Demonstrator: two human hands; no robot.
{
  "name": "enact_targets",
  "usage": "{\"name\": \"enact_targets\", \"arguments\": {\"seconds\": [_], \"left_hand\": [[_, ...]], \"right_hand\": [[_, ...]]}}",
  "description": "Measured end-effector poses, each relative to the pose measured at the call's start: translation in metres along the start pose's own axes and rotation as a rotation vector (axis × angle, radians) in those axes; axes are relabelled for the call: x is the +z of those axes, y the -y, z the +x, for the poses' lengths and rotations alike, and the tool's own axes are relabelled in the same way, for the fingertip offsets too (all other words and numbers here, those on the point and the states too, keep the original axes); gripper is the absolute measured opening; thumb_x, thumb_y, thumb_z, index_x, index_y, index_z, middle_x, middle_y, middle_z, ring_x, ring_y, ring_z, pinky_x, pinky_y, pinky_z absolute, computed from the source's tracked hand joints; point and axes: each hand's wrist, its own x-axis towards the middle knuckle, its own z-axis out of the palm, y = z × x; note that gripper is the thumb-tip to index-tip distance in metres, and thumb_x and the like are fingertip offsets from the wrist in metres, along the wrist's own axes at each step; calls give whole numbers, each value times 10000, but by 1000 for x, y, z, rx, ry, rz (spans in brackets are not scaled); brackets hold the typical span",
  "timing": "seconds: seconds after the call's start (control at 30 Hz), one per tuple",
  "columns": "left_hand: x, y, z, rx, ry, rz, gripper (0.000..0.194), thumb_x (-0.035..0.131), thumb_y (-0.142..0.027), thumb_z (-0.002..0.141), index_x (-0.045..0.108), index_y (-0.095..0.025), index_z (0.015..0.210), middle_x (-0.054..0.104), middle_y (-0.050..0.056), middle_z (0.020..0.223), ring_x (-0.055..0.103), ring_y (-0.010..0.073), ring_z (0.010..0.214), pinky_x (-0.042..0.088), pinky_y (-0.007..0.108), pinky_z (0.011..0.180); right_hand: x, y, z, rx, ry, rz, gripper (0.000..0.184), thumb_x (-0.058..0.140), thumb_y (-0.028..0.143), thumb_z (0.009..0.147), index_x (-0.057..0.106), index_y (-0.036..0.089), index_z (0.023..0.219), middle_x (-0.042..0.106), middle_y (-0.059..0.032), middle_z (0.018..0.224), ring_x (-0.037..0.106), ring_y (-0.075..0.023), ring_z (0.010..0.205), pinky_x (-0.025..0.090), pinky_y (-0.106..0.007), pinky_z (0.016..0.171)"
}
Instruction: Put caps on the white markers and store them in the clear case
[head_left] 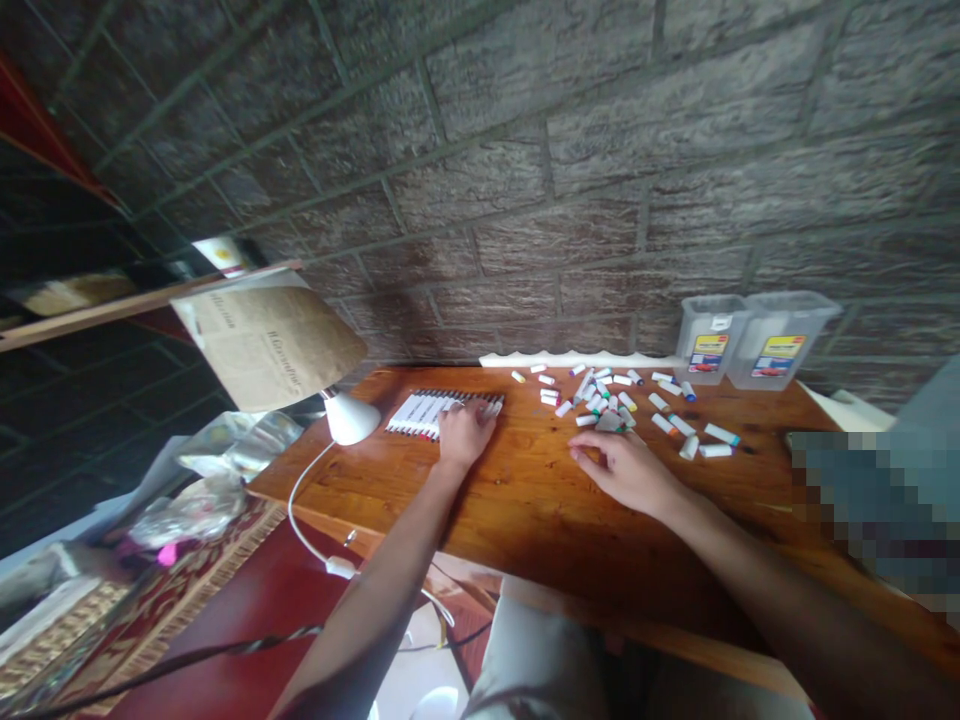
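Note:
A row of white markers (427, 411) lies side by side on the wooden desk (525, 500). My left hand (465, 432) rests flat on the right end of that row, fingers stretched over the markers. Loose marker caps and short markers (615, 398) are scattered further right. My right hand (626, 468) lies on the desk just in front of the scatter, fingers curled near a few pieces; what its fingertips hold, if anything, is hidden.
Two clear plastic boxes (750, 340) stand against the brick wall at the back right. A white desk lamp (349, 415) and its cable sit at the desk's left edge. A paper-covered shade (270, 345) hangs left. A patterned rug (150, 560) lies below.

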Motion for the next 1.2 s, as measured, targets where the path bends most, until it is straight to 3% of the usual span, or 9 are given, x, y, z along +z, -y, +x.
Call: {"name": "enact_targets", "arguments": {"seconds": [0.1,0.4,0.67,0.77,0.9,1.07,1.2], "left_hand": [[1,2,0,-4,-20,-25,293,562,-414,874,692,-231,1063,741,59,959,622,259,1001,389,353,849],[1,2,1,-16,-5,-48,289,563,-418,877,694,-222,1045,743,60,966,635,247,973,400,340,836],[0,-6,4,120,-79,-172,309,495,-418,922,720,-215,982,751,57,934,673,213,910,451,309,863],[-9,-29,15,269,10,-247,305,477,-387,930,731,-224,975,753,44,980,682,192,921,468,279,877],[-15,-81,38,349,149,-195,266,512,-366,900,744,-263,978,746,31,1054,669,200,1005,468,281,906],[-2,-140,65,292,316,-49,210,577,-329,820,756,-227,781,756,79,911,691,254,917,498,325,798],[9,-159,77,237,317,-32,138,637,-289,749,747,-206,752,748,116,872,692,280,890,500,330,743]], "right_hand": [[-1,0,0,5,-7,4,265,511,306,901,736,190,978,739,-40,782,606,-142,570,455,-268,634],[-5,-1,1,28,-19,5,261,519,314,891,743,194,953,741,-45,778,609,-150,575,452,-271,618],[-12,-5,4,77,-32,-27,268,509,301,897,748,195,952,748,-46,804,608,-151,598,437,-266,632],[-17,-9,6,117,-50,-44,296,488,314,903,755,190,936,734,-42,751,584,-152,575,407,-265,598],[-19,-15,7,129,-82,-50,317,473,338,906,755,193,908,722,-34,716,566,-148,557,382,-263,574],[-22,-17,8,153,-101,-56,314,462,344,917,745,210,886,727,-24,723,567,-144,549,381,-260,564],[-26,-20,9,177,-137,-77,279,492,325,908,748,226,861,732,-24,715,589,-148,564,397,-258,591]]}}
